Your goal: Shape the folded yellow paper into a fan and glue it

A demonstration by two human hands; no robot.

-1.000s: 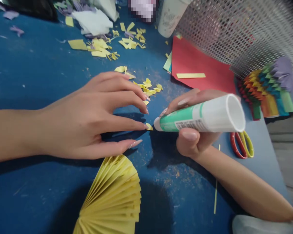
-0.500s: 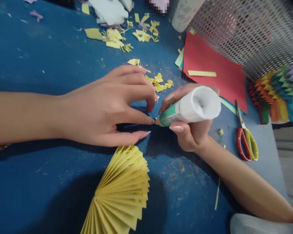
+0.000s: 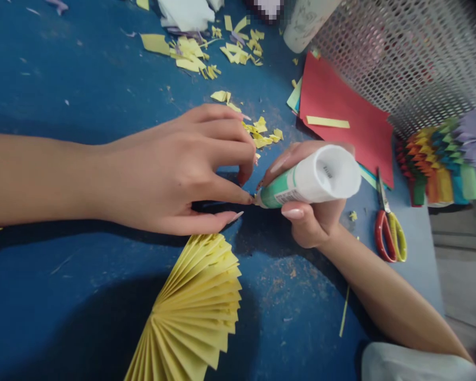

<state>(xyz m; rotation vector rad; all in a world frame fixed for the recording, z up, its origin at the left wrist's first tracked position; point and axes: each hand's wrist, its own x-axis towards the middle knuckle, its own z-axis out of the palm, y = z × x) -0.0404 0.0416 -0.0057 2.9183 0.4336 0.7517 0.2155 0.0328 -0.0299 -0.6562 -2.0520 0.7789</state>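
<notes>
My left hand (image 3: pixel 170 174) lies low over the blue table (image 3: pixel 63 79) with its fingers stretched out, the forefinger tip pressed to the surface. The tip of a green and white glue stick (image 3: pixel 313 182) touches that fingertip. My right hand (image 3: pixel 313 222) is closed round the glue stick and tilts it down to the left. Whatever lies under the fingertip is hidden. A pleated yellow paper fan (image 3: pixel 198 307) lies just below both hands, touching neither.
Small yellow paper scraps (image 3: pixel 262 135) are scattered behind the hands. To the right lie a red sheet (image 3: pixel 341 106), red and yellow scissors (image 3: pixel 388 233), a rainbow folded paper piece (image 3: pixel 440 159) and a white mesh basket (image 3: pixel 400 53). A white cup (image 3: pixel 305 21) stands at the back.
A small yellow scrap seen at my left forefinger a second ago is now covered. The glue stick's tip has closed onto that fingertip and the stick's rear end has swung toward the camera.
</notes>
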